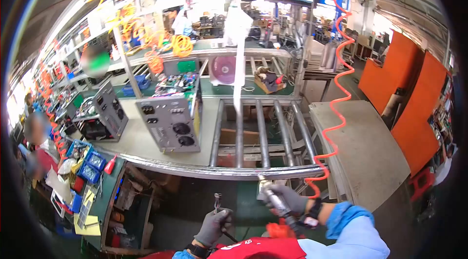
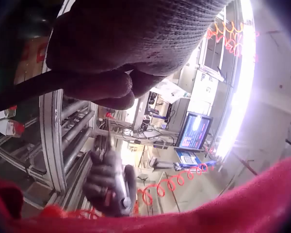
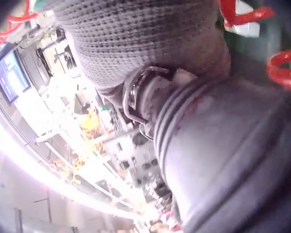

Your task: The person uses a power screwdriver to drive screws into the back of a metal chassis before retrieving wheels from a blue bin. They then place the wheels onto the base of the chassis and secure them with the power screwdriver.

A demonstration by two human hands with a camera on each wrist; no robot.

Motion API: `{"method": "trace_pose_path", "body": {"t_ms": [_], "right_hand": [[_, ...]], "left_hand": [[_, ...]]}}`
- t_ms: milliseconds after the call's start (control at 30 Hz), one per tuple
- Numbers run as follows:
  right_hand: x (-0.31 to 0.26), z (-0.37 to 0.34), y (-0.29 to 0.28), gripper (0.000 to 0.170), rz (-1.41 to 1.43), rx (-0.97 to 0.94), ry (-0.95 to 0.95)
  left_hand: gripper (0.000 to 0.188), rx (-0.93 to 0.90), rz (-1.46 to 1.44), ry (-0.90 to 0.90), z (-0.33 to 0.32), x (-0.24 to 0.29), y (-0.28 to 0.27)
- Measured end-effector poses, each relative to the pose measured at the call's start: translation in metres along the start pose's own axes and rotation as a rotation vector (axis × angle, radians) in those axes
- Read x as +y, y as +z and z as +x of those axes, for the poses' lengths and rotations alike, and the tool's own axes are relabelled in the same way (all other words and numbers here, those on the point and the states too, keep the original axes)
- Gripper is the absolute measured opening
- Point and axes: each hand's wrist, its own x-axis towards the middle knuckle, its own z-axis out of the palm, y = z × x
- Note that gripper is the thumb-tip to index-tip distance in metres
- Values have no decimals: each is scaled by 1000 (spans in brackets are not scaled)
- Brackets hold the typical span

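In the head view my grey-gloved left hand (image 1: 212, 228) is low in front of my body. It grips a black cable (image 2: 26, 90), whose end (image 1: 217, 199) sticks up above the fist. To its right, my gloved right hand (image 1: 291, 199) has its fingers wrapped round a grey, cylinder-shaped power screwdriver (image 1: 277, 203). The tool's metal nose (image 1: 263, 181) points up toward the bench edge. In the right wrist view the screwdriver's ridged body (image 3: 208, 141) fills much of the picture, with the glove (image 3: 145, 43) above it. Both hands are apart, on the near side of the bench.
A grey metal case with two fans (image 1: 168, 125) stands on the bench, left of a metal roller section (image 1: 262, 134). An orange coiled hose (image 1: 340, 83) hangs at the right, beside a grey board (image 1: 363, 147). Blue bins (image 1: 91, 166) stand on the left table.
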Motion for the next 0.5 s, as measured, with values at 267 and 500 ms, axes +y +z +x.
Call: {"method": "trace_pose_path", "body": {"t_ms": [267, 500], "right_hand": [[104, 132, 176, 38, 96, -73, -27], [157, 180, 238, 39, 87, -199, 73]], "left_hand": [[30, 30, 67, 68, -85, 14, -85], [25, 101, -165, 73, -109, 18, -152]]}}
